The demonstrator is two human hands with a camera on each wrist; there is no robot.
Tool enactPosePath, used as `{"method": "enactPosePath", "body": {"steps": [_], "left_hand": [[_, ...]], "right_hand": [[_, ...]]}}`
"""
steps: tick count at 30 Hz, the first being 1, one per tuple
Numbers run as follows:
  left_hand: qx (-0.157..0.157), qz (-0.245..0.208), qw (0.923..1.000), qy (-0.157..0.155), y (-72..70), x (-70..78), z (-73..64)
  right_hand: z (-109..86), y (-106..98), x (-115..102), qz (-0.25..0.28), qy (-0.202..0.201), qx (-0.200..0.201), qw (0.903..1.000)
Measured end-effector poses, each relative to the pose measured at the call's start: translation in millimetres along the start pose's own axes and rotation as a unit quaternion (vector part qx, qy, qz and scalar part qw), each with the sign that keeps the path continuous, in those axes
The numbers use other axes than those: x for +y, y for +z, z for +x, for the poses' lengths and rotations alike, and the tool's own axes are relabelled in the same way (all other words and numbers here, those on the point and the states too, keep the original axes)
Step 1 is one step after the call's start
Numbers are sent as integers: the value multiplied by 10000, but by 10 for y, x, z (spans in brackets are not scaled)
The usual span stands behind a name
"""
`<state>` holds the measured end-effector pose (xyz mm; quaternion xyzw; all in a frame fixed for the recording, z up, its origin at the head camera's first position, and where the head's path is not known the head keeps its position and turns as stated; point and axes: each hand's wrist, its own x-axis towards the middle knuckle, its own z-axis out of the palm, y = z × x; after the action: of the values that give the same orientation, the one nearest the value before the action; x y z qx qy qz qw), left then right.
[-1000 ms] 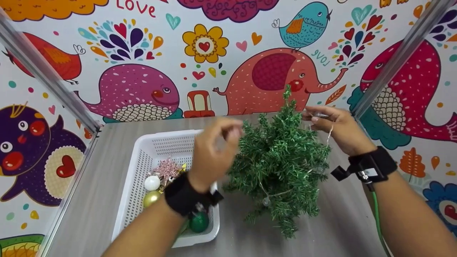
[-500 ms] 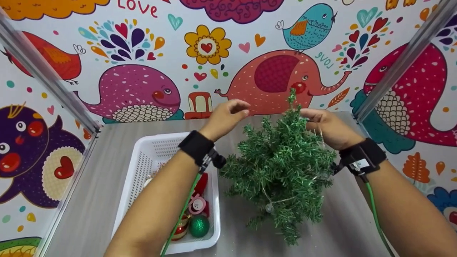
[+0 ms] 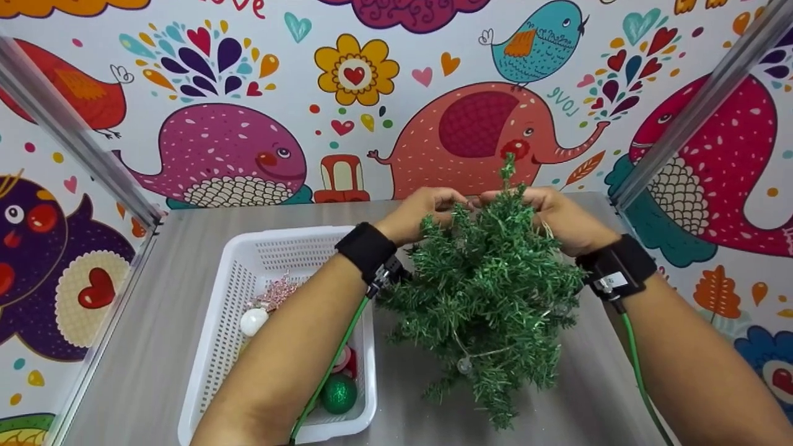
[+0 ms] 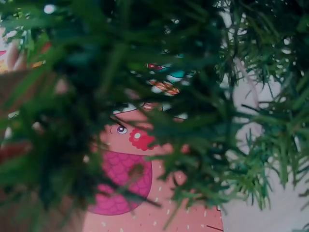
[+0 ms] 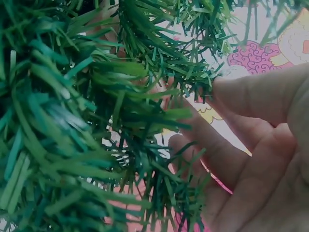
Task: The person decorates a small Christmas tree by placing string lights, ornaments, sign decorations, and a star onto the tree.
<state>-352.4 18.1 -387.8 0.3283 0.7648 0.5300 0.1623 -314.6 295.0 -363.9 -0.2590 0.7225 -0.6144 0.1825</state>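
Left hand [image 3: 418,214] and right hand [image 3: 570,220] nearly meet behind the green tree [image 3: 489,285]; I can't tell if their fingers [image 5: 222,153] pinch anything.

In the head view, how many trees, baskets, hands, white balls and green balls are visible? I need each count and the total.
Green tree: 1
White basket: 1
Left hand and right hand: 2
White ball: 1
Green ball: 1
Total visible: 6
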Motion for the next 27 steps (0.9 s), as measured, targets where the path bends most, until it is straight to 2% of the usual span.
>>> {"method": "enactPosePath", "body": {"steps": [2,5,8,11,13,17,20,22,25,27], "left_hand": [[410,-333,9986,58,-18,15,-18],[985,-802,9916,239,-61,97,-69],[1420,-956,9837,558,-99,220,-148],[1722,-817,9776,887,-109,353,-279],[1762,-755,9759,1042,-87,429,-393],[1538,-577,9795,1167,10,527,-629],[1297,-160,9829,1299,98,520,-750],[1173,218,9830,1393,146,492,-798],[1067,738,9807,1464,197,450,-843],[1073,1049,9769,1523,217,437,-866]], "right_hand": [[-13,7,5,2,-121,219,9997],[-31,14,14,-40,-222,589,9980],[-44,23,26,-22,-262,821,9963],[-63,33,39,-147,-320,934,9950],[-90,38,48,-199,-403,994,9940],[-164,55,57,-189,-487,1257,9907],[-202,78,67,-199,-446,1475,9879],[-218,93,89,-425,-489,1539,9860],[-225,103,152,-745,-849,1437,9832],[-223,86,218,-781,-1266,1278,9806]]}}
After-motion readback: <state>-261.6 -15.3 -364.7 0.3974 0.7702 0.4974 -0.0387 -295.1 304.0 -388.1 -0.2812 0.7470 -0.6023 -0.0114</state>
